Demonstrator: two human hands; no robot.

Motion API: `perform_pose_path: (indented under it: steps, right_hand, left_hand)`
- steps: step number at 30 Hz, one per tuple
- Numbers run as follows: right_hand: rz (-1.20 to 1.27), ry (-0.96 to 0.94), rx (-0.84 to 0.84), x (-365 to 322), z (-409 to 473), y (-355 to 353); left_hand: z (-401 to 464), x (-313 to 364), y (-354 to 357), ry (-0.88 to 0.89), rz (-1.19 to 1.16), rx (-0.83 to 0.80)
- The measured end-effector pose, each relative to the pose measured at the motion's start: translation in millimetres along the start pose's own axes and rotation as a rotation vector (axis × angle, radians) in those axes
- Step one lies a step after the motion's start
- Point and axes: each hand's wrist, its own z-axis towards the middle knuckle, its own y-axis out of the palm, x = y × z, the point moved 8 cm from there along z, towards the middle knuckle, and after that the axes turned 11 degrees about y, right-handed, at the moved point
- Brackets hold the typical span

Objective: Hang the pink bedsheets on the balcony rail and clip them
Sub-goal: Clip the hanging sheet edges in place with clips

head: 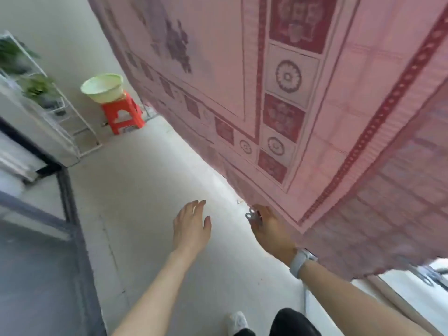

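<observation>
A large pink bedsheet point(315, 98) with dark red patterned borders hangs down along the right side, covering the balcony rail behind it. Its lower edge hangs just above the floor. My left hand point(191, 226) is stretched out over the floor, fingers straight, holding nothing. My right hand point(269, 226) is at the sheet's lower edge, with small metal clips point(251, 215) held in its curled fingers. A grey watch sits on my right wrist.
A red plastic stool point(123, 115) carries a pale green basin point(101, 87) at the far end of the pale floor point(145, 185). A white plant rack point(60, 110) stands at the left wall. A dark door frame point(72, 214) runs along the left.
</observation>
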Motion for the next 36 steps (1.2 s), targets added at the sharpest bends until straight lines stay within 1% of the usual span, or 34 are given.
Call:
perform_pose_path:
  steps: [4,8,12,15,17,21,25,27,32,36]
  right_hand:
    - [0.05,-0.171,-0.036,-112,77,29]
    - [0.073,-0.279,-0.073,-199,162,57]
    - [0.112,-0.403,-0.067,-292,266,79]
    - [0.155,-0.503,-0.064,-372,348,88]
    - [0.178,-0.553,-0.07,-426,396,94]
    - [0.274,-0.618,-0.083,-529,476,114]
    - [0.306,-0.66,-0.123,-609,550,165]
    - [0.301,-0.654,-0.107,-647,590,194]
    - [0.238,-0.698,-0.036,-751,681,265]
    - [0.191,-0.661,-0.014,-827,764,310]
  left_hand:
    - [51,-82,-56,-0.107,-0.018,0.118]
    - [120,-145,-100,-0.146,-0.074,0.254]
    - [224,-210,-149,-0.158,-0.063,0.343]
    - [316,-254,-200,-0.166,-0.004,0.409]
    - [373,-279,-234,-0.159,0.032,0.425]
    - [458,-335,-296,-0.159,0.058,0.508]
    - [510,-415,-327,-0.21,0.059,0.581]
    - [540,-461,-338,-0.225,0.037,0.597]
    - [626,-581,-374,-0.191,-0.021,0.613]
    - [708,-674,-418,-0.169,-0.104,0.625]
